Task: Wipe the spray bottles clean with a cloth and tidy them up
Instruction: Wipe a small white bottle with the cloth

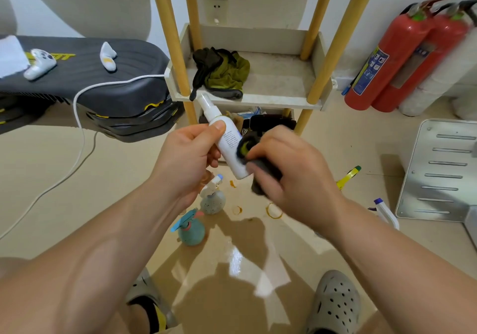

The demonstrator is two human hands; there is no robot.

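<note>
Two grips, mid-frame: your L hand (191,150) held the spray bottle (228,142) (prob. light, slick) at its shoulder; R hand (291,168) clutched soft cloth (246,148).

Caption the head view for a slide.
Left hand holds a white spray bottle while the right hand holds a dark cloth against it.

Cluttered storage corner of a room, red fire extinguishers (402,57) against the wall (284,0), wooden-post shelf (278,78) holding rags (227,73), wall socket (216,10), slotted metal panel (444,168) and spray bottles (212,200) on the beige floor (77,179)
</note>
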